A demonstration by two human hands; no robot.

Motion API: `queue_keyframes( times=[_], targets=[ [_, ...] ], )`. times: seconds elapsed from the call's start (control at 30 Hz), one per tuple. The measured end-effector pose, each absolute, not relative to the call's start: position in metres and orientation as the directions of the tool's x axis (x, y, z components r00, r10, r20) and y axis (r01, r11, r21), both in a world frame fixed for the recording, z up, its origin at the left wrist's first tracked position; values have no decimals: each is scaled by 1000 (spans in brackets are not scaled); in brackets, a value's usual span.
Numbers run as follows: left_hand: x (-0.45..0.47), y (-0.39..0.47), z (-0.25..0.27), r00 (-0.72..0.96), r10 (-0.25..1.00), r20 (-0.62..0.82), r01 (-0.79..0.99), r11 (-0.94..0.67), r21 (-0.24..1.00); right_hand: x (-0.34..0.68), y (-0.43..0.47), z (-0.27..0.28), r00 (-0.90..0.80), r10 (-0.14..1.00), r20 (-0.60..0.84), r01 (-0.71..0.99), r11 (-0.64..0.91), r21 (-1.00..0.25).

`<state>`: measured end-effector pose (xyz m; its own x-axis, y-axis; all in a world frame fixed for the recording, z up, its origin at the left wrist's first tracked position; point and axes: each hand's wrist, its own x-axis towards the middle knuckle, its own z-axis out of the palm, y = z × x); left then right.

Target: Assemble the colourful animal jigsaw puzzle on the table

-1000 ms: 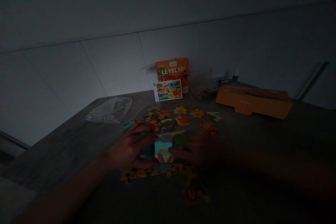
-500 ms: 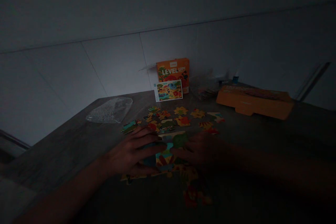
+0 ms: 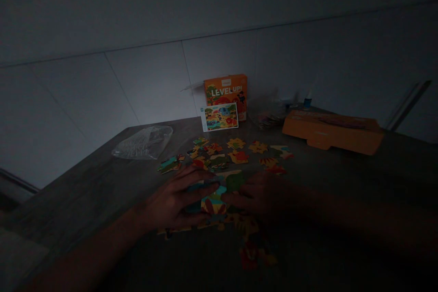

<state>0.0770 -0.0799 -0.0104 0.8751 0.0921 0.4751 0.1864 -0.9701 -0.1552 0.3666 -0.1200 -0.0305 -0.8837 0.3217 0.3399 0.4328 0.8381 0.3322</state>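
In the dim head view, my left hand (image 3: 179, 194) lies over the left part of a partly joined jigsaw puzzle (image 3: 215, 205), fingers spread and pressing on it. From the right, my right hand (image 3: 256, 191) reaches in with fingers bent, gripping the edge of a puzzle piece with a green treetop (image 3: 234, 182). Deep shadow hides part of those fingers. Just below, a yellow puzzle piece (image 3: 247, 226) adjoins the joined part, and a red lion piece (image 3: 249, 255) lies closer to me. Beyond my hands are several loose puzzle pieces (image 3: 238, 157).
A picture card (image 3: 221, 117) leans against the orange "LEVEL UP!" box (image 3: 226, 83) by the wall. To the left lies a clear plastic bag (image 3: 143, 143). An orange box part (image 3: 331, 132), another bag with pieces (image 3: 268, 116) and a small bottle (image 3: 307, 100) are at right.
My left hand has shifted slightly right over the puzzle, its fingertips nearer the green-topped piece. My right hand has stayed nearly in place. The loose pieces have not moved.
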Motion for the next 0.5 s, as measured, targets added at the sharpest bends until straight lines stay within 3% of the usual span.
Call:
queue_keyframes(
  times=[0.5],
  targets=[
    [74, -76, -6, 867, 75, 492, 192, -962, -192, 366, -120, -32, -881, 367, 299, 454, 833, 316]
  ],
)
